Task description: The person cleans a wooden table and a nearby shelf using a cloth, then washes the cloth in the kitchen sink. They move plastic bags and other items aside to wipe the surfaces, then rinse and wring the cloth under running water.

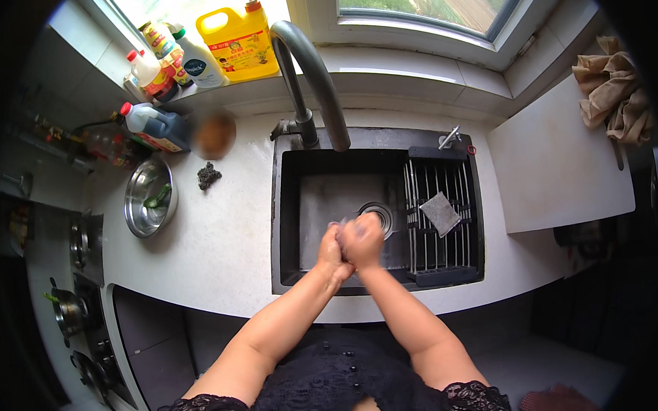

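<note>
Over the dark sink (pixel 278 229), my two hands are pressed together just in front of the round drain (pixel 377 212). My left hand (pixel 332 250) curls against my right hand (pixel 363 240), which is bunched like a fist and smeared by motion. Something pale may lie between them, but the fingers hide it and I cannot make it out. A grey curved faucet (pixel 321 72) arches over the sink's back edge; no stream of water shows under its spout. To the right of my hands, a flat grey scouring pad (pixel 440 214) lies on the metal drying rack (pixel 415 239) set across the sink.
Left on the counter stand a steel bowl (pixel 135 201) with a green vegetable (pixel 157 196), a dark scrubber (pixel 209 175) and a blue-labelled bottle (pixel 159 128). A yellow jug (pixel 240 49) is on the sill. Right, a white board (pixel 559 168) leans near a tan cloth (pixel 615 94).
</note>
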Available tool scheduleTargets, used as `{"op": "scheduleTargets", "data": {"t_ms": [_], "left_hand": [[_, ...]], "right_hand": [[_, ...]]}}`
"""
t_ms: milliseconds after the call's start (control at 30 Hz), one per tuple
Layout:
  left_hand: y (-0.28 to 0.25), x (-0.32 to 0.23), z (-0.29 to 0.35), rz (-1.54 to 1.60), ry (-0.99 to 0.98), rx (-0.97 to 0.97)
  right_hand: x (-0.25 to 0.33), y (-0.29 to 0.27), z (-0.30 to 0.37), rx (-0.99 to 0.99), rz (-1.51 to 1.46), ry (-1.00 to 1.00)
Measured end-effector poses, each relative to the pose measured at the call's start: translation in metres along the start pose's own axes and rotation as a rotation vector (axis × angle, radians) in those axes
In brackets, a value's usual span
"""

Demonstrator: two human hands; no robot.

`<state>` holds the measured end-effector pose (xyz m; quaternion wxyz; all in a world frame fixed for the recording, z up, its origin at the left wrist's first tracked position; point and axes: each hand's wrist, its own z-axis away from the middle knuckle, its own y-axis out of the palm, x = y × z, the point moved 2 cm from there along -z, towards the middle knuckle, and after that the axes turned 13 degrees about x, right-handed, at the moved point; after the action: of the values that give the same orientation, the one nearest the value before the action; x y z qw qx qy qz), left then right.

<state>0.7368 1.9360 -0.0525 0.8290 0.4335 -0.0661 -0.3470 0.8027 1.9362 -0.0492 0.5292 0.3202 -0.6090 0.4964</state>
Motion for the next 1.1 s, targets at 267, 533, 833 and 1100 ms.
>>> {"op": "scheduleTargets", "data": {"t_ms": [267, 533, 833, 1100], "left_hand": [[-0.079, -0.011, -0.047, 0.188, -0.214, 0.592], [-0.032, -0.032, -0.006, -0.152, -0.442, 0.224], [-0.060, -0.021, -0.030, 0.345, -0.401, 0.736], [-0.018, -0.017, -0.001, -0.378, 0.008, 0.065]], "right_hand": [[0.036, 0.003, 0.015, 0.216, 0.052, -0.468], [0.051, 0.011, 0.036, 0.507, 0.163, -0.716], [0.032, 0.015, 0.021, 0.344, 0.079, -0.644], [-0.051, -0.009, -0.031, 0.324, -0.758, 0.437]]}}
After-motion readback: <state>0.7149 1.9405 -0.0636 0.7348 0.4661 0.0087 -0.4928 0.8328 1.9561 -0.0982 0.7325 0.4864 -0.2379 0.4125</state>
